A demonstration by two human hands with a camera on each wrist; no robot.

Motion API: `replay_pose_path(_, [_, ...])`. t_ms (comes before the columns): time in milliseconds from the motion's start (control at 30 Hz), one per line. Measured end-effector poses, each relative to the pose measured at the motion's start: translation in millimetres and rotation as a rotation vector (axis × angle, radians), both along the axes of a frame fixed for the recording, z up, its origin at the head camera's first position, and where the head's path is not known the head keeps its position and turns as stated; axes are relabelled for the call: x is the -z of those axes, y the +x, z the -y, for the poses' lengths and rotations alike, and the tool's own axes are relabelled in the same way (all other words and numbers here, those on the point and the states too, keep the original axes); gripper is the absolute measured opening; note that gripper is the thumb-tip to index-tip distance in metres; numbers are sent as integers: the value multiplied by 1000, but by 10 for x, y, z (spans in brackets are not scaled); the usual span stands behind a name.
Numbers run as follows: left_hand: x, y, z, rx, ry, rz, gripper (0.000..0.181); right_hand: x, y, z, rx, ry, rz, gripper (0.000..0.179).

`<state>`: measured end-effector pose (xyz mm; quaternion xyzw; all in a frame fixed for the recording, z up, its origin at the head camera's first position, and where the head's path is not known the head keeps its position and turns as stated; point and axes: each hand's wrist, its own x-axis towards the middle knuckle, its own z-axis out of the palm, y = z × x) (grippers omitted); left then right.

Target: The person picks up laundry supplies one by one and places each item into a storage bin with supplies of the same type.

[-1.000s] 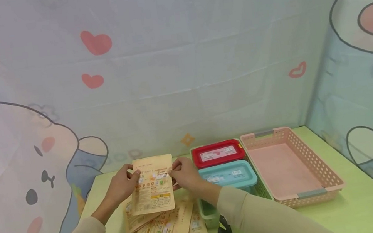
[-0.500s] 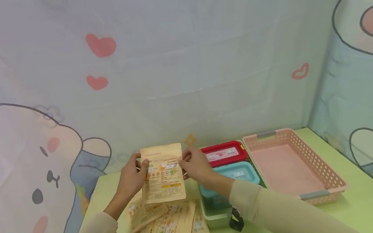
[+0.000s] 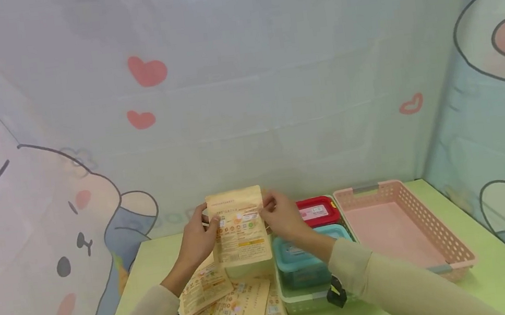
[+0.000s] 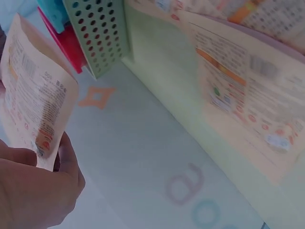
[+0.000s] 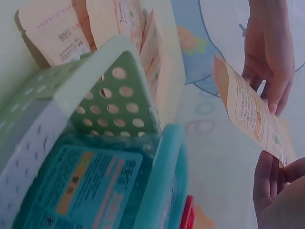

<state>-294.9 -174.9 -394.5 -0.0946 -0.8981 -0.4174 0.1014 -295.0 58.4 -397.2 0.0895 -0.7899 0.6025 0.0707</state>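
tan pouch, lower centre of frame: likely light, bendable, easily creased; best held by side edges. left-hand grip, right-hand grip: each pinching one edge.

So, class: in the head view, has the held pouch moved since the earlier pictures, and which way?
Yes: judged against the green basket, the held pouch has shifted rightward, towards it, and upward in the picture.

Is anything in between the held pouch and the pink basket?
Yes: in the head view, the green basket with the blue-lidded box and red lid stands between the held pouch and the pink basket. The right hand is there too.
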Motion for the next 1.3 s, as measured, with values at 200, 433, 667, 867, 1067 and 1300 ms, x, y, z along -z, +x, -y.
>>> replay_pose_path(200, [-36, -9, -204, 10, 78, 51, 59, -27, -69, -205, 92, 79, -47, 12])
replay_pose_path(433, [-91, -46, -449, -9, 209, 38, 42, -106, -123, -337, 184, 109, -81, 19])
replay_pose_path(667, [-143, -150, -635, -73, 272, 36, 35, -203, -140, -438, 231, 220, -133, 37])
replay_pose_path(867, [-166, -227, -705, -80, 315, 10, 29, -219, -184, -528, 205, 212, -96, 51])
replay_pose_path(1067, [-178, -228, -785, -58, 373, -62, 26, -220, -200, -609, 224, 169, -109, 48])
replay_pose_path(1300, [-187, -219, -880, -32, 400, -195, 31, -254, -189, -686, 258, 121, -135, 42])
